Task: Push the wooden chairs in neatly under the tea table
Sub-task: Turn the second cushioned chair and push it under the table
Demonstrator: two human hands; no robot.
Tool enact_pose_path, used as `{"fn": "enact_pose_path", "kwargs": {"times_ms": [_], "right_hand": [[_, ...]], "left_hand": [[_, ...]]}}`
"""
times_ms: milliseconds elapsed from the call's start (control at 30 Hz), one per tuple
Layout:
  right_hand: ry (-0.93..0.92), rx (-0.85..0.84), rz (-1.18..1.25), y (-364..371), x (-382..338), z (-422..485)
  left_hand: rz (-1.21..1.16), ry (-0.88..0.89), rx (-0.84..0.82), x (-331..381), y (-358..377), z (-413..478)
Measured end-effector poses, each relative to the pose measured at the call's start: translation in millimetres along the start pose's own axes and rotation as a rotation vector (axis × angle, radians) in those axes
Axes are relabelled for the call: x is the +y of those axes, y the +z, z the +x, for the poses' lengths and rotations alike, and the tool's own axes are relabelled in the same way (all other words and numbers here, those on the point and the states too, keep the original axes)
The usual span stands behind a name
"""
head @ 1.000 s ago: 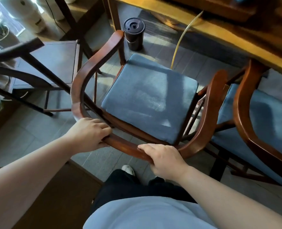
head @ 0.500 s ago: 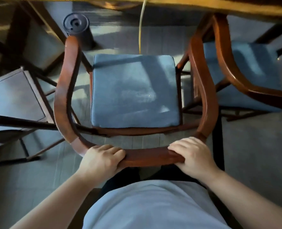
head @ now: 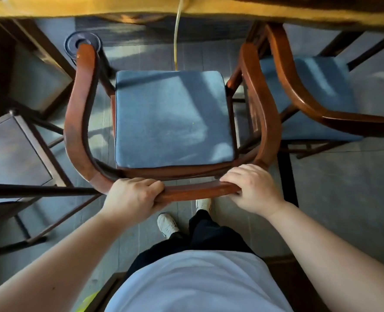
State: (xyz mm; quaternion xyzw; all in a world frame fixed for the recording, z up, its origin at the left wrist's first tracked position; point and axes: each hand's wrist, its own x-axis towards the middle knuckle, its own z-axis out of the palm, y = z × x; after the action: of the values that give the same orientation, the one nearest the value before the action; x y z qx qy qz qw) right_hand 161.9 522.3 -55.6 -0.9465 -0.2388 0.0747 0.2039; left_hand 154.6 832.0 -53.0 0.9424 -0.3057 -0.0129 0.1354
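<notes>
A wooden armchair [head: 78, 122] with a curved reddish rail and a blue seat cushion [head: 173, 118] stands straight in front of me. My left hand [head: 132, 199] grips the back rail left of centre. My right hand [head: 251, 188] grips the same rail at its right end. The yellow-brown edge of the tea table [head: 96, 7] runs across the top of the view, just beyond the chair's front. A second matching armchair [head: 303, 104] with a blue cushion stands close on the right, its front reaching under the table edge.
A dark wooden chair [head: 17, 154] stands at the left, its top bar reaching the held chair's rail. A black round canister [head: 82, 41] sits on the floor by the left armrest tip. A thin yellowish tube [head: 176, 41] hangs from the table. My feet stand behind the chair.
The chair has turned from an angle to square with the table edge and stands closer to it. Both hands have stayed on the back rail.
</notes>
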Motion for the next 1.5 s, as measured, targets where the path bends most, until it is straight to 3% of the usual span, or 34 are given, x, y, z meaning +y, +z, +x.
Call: {"fn": "enact_pose_path", "kwargs": {"times_ms": [767, 1000, 1333, 1500], "right_hand": [[0.111, 0.038, 0.002, -17, 29, 91], [0.013, -0.051, 0.021, -27, 58, 102], [0.094, -0.035, 0.035, -39, 73, 106], [0.148, -0.055, 0.023, -43, 68, 105]], "left_hand": [[0.107, 0.042, -0.062, -85, -18, 103], [0.074, -0.021, -0.031, -73, -13, 114], [0.072, -0.084, -0.021, -59, -13, 131], [-0.008, -0.166, -0.121, -49, -23, 133]]}}
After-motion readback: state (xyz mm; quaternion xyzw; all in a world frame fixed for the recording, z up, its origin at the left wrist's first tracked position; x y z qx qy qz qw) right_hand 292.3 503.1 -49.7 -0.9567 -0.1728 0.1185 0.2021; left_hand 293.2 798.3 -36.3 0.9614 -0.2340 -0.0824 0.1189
